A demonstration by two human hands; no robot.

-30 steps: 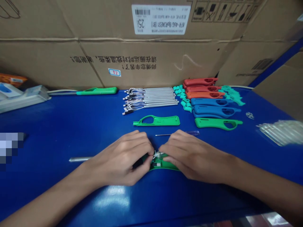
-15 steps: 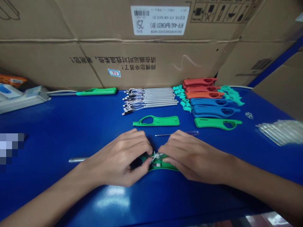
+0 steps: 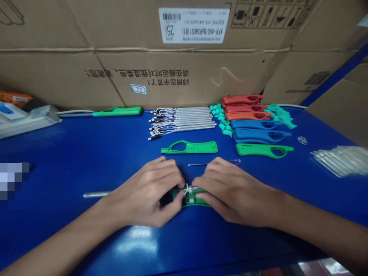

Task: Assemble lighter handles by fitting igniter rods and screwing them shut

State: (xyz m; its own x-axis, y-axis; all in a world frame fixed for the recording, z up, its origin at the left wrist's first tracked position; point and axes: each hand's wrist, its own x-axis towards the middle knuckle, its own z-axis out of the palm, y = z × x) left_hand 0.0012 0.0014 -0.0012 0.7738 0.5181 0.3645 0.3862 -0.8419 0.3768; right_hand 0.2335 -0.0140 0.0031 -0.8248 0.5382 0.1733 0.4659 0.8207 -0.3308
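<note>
Head view: you look forward and down at a blue table, with both your hands at lower centre of the frame.

Held piece: a green plastic casing lies between your hands at lower centre, with a wired metal tube resting on it.

Left hand: your left hand sits left of the casing, fingers curled close together, with the thumb and fingertips clamped on the casing's left end, beside the wires.

Right hand: your right hand sits right of the casing, fingers together and clamped on its right part, close to the tube.

Nearby: a loose silver rod lies just beside your left hand, and a thin screwdriver lies just above your right hand.

Middle row: an open green casing half lies above your hands, and another green casing lies to its right.

Upper centre: a neat row of wired metal tubes sits beside teal plastic clips, then 3 red and orange casings and blue casings.

Back edge: a green casing lies against a cardboard box marked 25, and a white power strip sits at the left.
</note>
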